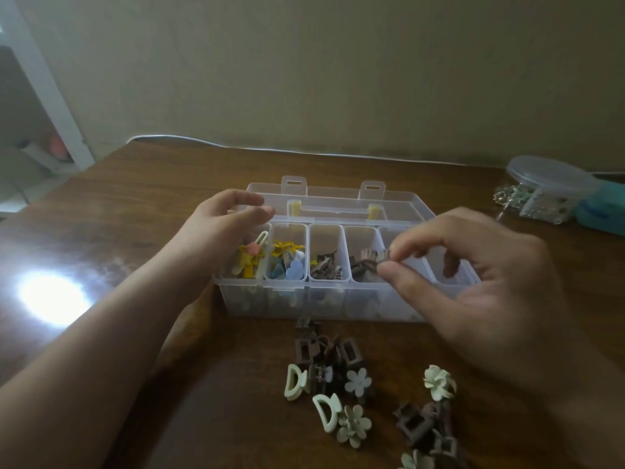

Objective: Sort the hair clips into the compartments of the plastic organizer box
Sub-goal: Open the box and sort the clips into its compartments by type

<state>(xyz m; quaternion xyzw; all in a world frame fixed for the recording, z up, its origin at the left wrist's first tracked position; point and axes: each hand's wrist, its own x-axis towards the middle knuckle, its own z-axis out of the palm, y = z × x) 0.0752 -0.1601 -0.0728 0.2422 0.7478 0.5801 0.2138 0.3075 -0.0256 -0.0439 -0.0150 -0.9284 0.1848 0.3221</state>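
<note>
A clear plastic organizer box (pixel 324 301) stands open on the wooden table, its lid folded back. Several compartments in a row hold clips: yellow ones at the left, then blue and yellow, then brown. My right hand (pixel 480 282) pinches a small brown claw clip (pixel 373 256) between thumb and forefinger above the fourth compartment. My left hand (pixel 223 225) hovers over the box's left end, fingers loosely curved, holding nothing. A loose pile of brown, cream and flower-shaped clips (pixel 338 374) lies in front of the box.
More brown and flower clips (pixel 429 424) lie at the front right. A clear lidded container (pixel 548 184) with shiny bits and a teal object (pixel 602 211) stand at the far right. A wall runs behind the table. Glare marks the table's left side.
</note>
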